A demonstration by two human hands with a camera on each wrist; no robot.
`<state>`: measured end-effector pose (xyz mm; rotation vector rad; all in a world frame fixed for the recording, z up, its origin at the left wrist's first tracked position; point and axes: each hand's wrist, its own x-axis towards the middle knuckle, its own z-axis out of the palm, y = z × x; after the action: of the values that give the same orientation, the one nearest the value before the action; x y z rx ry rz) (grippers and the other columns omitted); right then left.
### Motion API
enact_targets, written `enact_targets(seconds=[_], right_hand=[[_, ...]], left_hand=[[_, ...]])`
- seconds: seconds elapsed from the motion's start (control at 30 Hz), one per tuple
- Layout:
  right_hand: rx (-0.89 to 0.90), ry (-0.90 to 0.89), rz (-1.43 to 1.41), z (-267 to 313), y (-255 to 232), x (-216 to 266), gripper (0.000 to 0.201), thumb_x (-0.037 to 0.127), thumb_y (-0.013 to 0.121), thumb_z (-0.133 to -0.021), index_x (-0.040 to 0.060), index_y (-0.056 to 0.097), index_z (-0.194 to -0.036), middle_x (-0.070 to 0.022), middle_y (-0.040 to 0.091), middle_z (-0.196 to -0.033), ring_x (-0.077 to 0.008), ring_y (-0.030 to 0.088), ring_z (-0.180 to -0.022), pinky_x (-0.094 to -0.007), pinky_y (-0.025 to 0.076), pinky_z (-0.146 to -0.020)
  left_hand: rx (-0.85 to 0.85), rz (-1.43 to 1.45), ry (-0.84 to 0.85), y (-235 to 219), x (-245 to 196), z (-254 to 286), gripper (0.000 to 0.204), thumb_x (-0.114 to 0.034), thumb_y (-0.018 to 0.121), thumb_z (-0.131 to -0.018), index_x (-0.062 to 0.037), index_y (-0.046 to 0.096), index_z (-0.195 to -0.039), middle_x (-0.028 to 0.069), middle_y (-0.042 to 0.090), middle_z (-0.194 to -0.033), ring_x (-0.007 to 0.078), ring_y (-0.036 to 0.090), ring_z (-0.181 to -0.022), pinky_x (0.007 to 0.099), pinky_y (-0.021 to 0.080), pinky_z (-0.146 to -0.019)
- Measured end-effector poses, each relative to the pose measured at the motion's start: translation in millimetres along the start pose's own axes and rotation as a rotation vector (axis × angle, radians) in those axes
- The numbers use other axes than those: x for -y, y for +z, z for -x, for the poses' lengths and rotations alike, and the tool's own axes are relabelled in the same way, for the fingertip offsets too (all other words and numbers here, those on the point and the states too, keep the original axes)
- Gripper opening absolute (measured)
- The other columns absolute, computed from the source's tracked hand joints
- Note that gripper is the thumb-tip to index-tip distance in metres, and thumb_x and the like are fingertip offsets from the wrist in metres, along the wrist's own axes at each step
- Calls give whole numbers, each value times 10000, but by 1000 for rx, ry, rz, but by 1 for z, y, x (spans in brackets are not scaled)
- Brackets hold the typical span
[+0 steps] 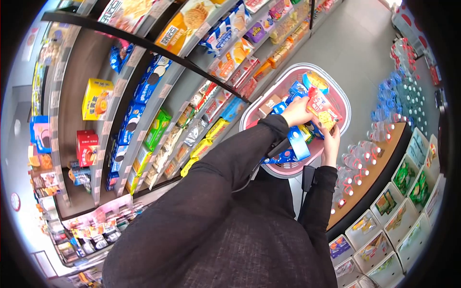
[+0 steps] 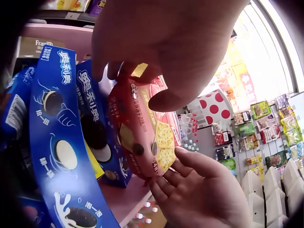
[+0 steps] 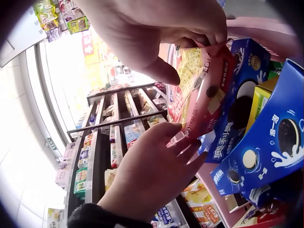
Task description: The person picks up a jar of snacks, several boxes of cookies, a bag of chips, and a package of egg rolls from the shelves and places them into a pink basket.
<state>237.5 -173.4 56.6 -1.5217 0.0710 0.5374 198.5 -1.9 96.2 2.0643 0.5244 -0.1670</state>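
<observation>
A red snack packet (image 1: pixel 322 108) is held by both hands above the pink basket (image 1: pixel 349 113). My left hand (image 1: pixel 297 112) grips one end of the packet (image 2: pixel 142 123); in the left wrist view this hand (image 2: pixel 161 42) covers that end. The thumb and fingers of my right hand (image 1: pixel 331 144) pinch the opposite end, also seen in the right wrist view, where the packet (image 3: pixel 202 88) is between my right hand (image 3: pixel 156 33) above and my left below. Beside the packet, blue cookie boxes (image 2: pixel 64 137) stand in the basket, one long box bent.
Shelves of snacks (image 1: pixel 158 96) run along the left. Bottles (image 1: pixel 355 161) stand on and behind a wooden ledge (image 1: pixel 367 185) at right, with white bins (image 1: pixel 384 235) beyond. A yellow round-patterned packet (image 1: pixel 315 81) lies at the basket's far end.
</observation>
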Motion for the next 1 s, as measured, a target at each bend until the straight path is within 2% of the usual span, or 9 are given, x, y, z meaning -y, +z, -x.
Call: enact_targets(seconds=[0.13, 0.2, 0.27, 0.33, 0.4, 0.43, 0.57, 0.7, 1.0], right_hand=[[73, -150, 135, 24, 26, 38, 626, 77, 611, -788, -58, 308, -1319, -160, 467, -1238, -214, 455, -1147, -312, 363, -956], [119, -295, 301, 30, 39, 42, 630, 75, 612, -792, -57, 300, -1323, -162, 464, -1242, -222, 457, -1146, -317, 377, -950], [234, -258, 195, 49, 62, 61, 615, 73, 629, -777, -60, 336, -1301, -171, 462, -1242, -215, 471, -1133, -320, 399, -930], [293, -326, 226, 66, 82, 64, 596, 90, 636, -769, -58, 367, -1280, -184, 473, -1231, -241, 495, -1110, -332, 399, -930], [294, -528, 452, 77, 101, 51, 585, 85, 636, -774, -41, 375, -1283, -152, 495, -1201, -217, 485, -1118, -315, 386, -939], [323, -547, 414, 88, 113, 56, 577, 145, 642, -757, -55, 407, -1245, -221, 498, -1189, -320, 503, -1097, -371, 384, -942], [538, -604, 437, 121, 152, 62, 588, 97, 649, -700, -37, 424, -1226, -231, 511, -1148, -375, 492, -1067, -402, 388, -912], [621, -741, 631, 146, 185, 46, 620, 110, 639, -710, -11, 386, -1263, -189, 473, -1204, -343, 450, -1106, -384, 351, -948], [730, -674, 769, 156, 286, 20, 535, 156, 622, -747, -17, 435, -1218, -200, 514, -1118, -359, 478, -1024, -399, 376, -893]], left_hand=[[-158, 36, 46, -39, -3, 40, 642, -263, 600, -716, 28, 401, -1253, 248, 424, -1233, 351, 411, -1172, 369, 328, -1001], [-237, 2, 133, -64, 4, 64, 607, -231, 587, -734, 21, 401, -1255, 231, 436, -1224, 312, 445, -1152, 365, 365, -970], [-245, 115, 120, -83, 25, 85, 577, -187, 571, -750, 19, 395, -1260, 204, 437, -1234, 262, 488, -1109, 346, 410, -926], [-251, 244, 32, -111, 12, 124, 604, -210, 602, -733, 6, 396, -1258, 217, 427, -1208, 313, 465, -1121, 351, 393, -943], [-294, 166, 44, -129, 32, 154, 576, -156, 592, -745, 9, 391, -1258, 197, 429, -1197, 276, 473, -1121, 338, 418, -926], [-326, 254, 39, -134, 39, 170, 552, -102, 568, -750, 12, 388, -1259, 185, 431, -1198, 256, 482, -1115, 336, 431, -912], [-351, 383, -14, -146, 90, 225, 545, -69, 538, -750, 6, 380, -1267, 160, 438, -1228, 242, 502, -1088, 326, 434, -897], [-468, 535, -112, -153, 117, 266, 543, -46, 521, -749, -4, 381, -1272, 116, 472, -1197, 185, 531, -1026, 294, 439, -853], [-492, 685, -207, -200, 193, 302, 529, 25, 489, -750, 37, 375, -1267, 127, 513, -1141, 158, 575, -936, 247, 458, -772]])
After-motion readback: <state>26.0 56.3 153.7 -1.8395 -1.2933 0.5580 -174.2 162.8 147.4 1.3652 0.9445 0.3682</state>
